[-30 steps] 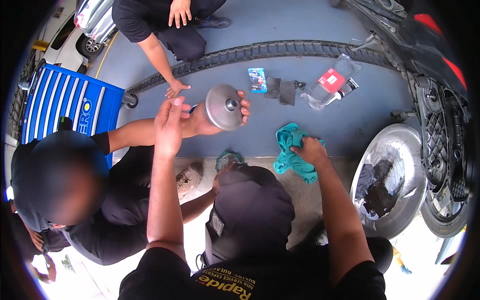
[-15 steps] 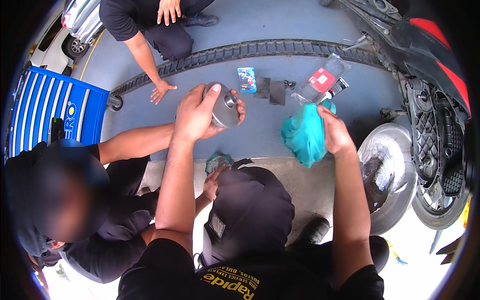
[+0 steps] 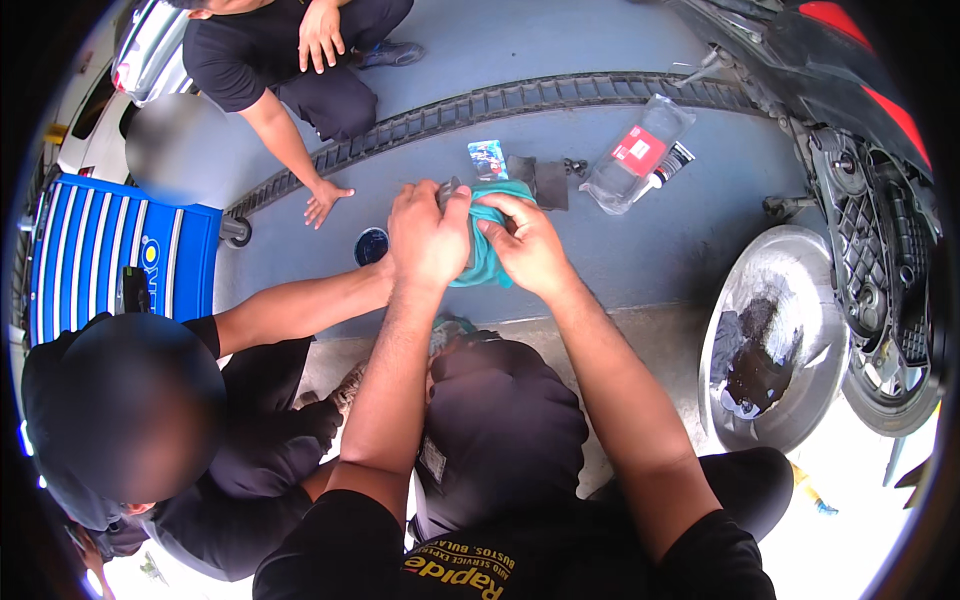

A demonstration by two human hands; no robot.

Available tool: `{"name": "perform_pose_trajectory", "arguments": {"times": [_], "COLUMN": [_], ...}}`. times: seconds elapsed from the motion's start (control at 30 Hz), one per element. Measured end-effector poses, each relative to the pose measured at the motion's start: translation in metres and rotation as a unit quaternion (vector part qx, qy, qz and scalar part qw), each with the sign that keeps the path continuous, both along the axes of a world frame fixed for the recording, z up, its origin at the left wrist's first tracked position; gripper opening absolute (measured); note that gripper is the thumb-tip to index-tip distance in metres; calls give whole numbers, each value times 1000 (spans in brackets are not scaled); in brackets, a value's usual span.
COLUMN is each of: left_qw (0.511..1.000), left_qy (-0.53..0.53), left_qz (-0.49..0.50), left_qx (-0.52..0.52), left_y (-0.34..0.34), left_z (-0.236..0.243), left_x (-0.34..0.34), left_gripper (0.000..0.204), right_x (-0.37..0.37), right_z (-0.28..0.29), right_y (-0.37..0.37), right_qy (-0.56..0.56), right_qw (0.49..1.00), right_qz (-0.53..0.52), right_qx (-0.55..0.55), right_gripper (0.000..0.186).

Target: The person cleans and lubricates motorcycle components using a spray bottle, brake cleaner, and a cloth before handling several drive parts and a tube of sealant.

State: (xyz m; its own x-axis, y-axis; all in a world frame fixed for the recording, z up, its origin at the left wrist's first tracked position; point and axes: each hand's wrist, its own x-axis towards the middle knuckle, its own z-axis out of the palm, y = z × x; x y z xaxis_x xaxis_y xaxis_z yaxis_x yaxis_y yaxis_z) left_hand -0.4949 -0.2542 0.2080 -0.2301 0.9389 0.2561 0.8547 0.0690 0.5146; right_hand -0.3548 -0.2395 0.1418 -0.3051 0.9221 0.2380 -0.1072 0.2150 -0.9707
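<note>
Both my hands meet in front of me over the grey-blue floor. My left hand [image 3: 430, 235] is closed around a grey metal disc [image 3: 449, 190], of which only slivers show between hand and cloth. Its shiny hub is hidden. My right hand [image 3: 528, 245] grips a teal cloth [image 3: 488, 272] and presses it against the disc. Just beyond lie a small blue card [image 3: 487, 160] and dark square pads [image 3: 549, 184]. A co-worker's forearm [image 3: 300, 292] reaches in from the left, its hand hidden behind mine.
A round dark-blue tub [image 3: 371, 246] stands left of my hands. Clear plastic packaging [image 3: 640, 150] and a tube [image 3: 668, 168] lie farther right. At right are an oily metal basin [image 3: 715, 385] and a motorcycle [image 3: 850, 190]. A blue tool cabinet [image 3: 190, 270] and co-workers occupy the left.
My right hand has brought the teal cloth leftward onto the disc. My left hand has shifted slightly right and turned the disc, hiding its hub. The dark-blue tub has come into view.
</note>
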Motion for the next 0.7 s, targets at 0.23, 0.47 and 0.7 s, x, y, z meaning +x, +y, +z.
{"name": "perform_pose_trajectory", "arguments": {"times": [0.23, 0.47, 0.7], "left_qw": [999, 944, 871], "left_qy": [-22, -317, -484], "left_qz": [-6, -87, -70], "left_qx": [22, -13, -46], "left_y": [5, 34, 39], "left_z": [18, 1, 58], "left_x": [66, 72, 120], "left_gripper": [35, 27, 14], "right_x": [4, 29, 64], "right_z": [5, 33, 46], "right_y": [0, 10, 2], "right_qy": [66, 397, 101], "right_qw": [971, 825, 938], "right_qz": [-217, -181, -315], "right_qx": [-79, -360, 100], "right_gripper": [21, 26, 27]}}
